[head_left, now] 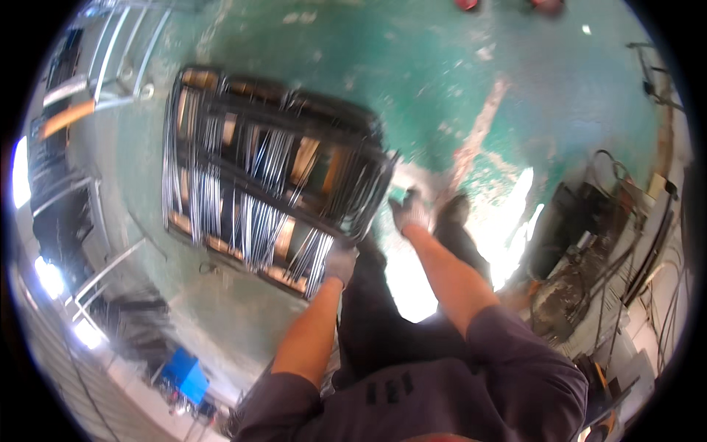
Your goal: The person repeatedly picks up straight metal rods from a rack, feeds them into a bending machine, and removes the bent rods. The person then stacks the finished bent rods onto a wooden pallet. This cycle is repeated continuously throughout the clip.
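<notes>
A stack of black metal frames [258, 193] with rounded corners and rows of thin bars lies in front of me. My left hand [341, 261], in a grey glove, is closed on the near right corner of the top frame. Its fingertips are partly hidden at the frame's edge. My right hand [411, 212], also gloved, is held just right of the stack, apart from it. Thumb and fingers are spread, and nothing shows between them. Wooden slats [304, 160] show through the gaps under the frames.
My shoe [454, 209] stands on the worn green floor [420, 66]. A silvery metal rack [121, 55] is at the far left, and a blue box [185, 374] at the near left. Machinery with loose cables [589, 272] lines the right. Red objects [468, 4] show at the top edge.
</notes>
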